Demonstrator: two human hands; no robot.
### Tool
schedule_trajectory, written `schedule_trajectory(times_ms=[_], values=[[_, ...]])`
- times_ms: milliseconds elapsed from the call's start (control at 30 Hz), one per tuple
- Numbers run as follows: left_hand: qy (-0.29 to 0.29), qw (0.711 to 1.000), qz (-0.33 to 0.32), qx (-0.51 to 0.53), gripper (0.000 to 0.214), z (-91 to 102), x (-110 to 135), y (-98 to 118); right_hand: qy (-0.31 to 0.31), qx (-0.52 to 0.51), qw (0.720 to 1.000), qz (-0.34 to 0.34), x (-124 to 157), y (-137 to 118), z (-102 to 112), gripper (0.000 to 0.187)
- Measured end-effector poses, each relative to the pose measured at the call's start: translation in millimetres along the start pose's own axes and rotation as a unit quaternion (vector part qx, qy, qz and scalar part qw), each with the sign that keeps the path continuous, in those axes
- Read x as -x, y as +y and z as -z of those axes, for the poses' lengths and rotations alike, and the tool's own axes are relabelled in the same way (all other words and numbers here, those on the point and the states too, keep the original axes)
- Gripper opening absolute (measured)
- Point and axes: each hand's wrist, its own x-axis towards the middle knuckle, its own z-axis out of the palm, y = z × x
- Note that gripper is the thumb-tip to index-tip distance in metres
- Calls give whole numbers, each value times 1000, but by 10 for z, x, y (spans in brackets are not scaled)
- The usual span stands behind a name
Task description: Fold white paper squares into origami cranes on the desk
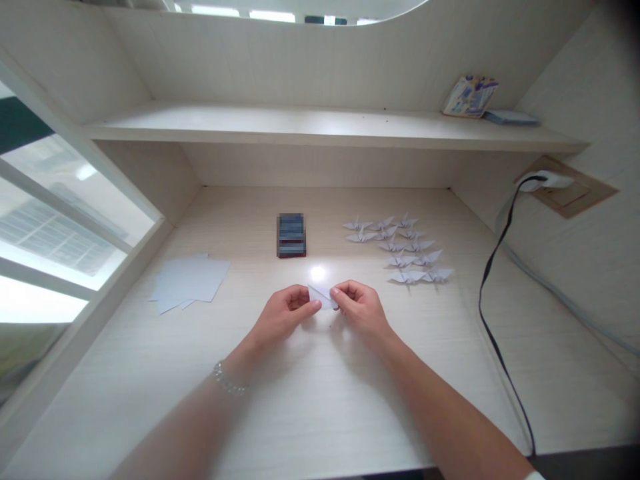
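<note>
Both hands meet at the middle of the desk (310, 400) on a small folded piece of pale paper (321, 296). My left hand (283, 315) pinches its left end with curled fingers, and a bracelet sits on that wrist. My right hand (360, 308) pinches the right end, fingers curled in. The paper is held just above the desk top. A stack of flat pale paper sheets (190, 280) lies to the left. Several finished paper cranes (400, 248) stand in rows to the right of the hands.
A dark blurred rectangular object (291, 235) lies beyond the hands. A black cable (493, 293) runs from a wall socket (547, 181) down across the desk's right side. The shelf (320, 127) above holds a small packet (470, 95). A window is at left.
</note>
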Motion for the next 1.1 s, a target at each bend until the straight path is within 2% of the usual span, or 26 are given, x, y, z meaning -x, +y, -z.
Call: schedule_trajectory(times_ms=[100,233,333,433,600,733,900,1100], values=[[35,999,-2,-6,22,-38,-10,-36,-3,9,1000,11,65,-1,-97,21],[79,995,7,54,21,-29,-32,-79,-49,58,997,-8,128,-15,-151,20],[86,994,10,63,22,-36,-41,-87,-87,89,992,-16,133,-35,-140,18],[73,997,12,38,26,-52,-37,-77,-104,52,993,-37,93,-31,-104,21],[51,998,23,15,40,-60,-16,-74,-60,-28,997,-50,21,52,-75,21],[29,997,38,54,52,-48,-5,-83,-4,-65,997,-46,16,88,-92,21],[36,993,53,99,53,-36,-6,-87,5,-95,993,-74,9,86,-95,19],[33,989,43,139,55,-46,-4,-72,20,-96,993,-64,7,116,-89,18]])
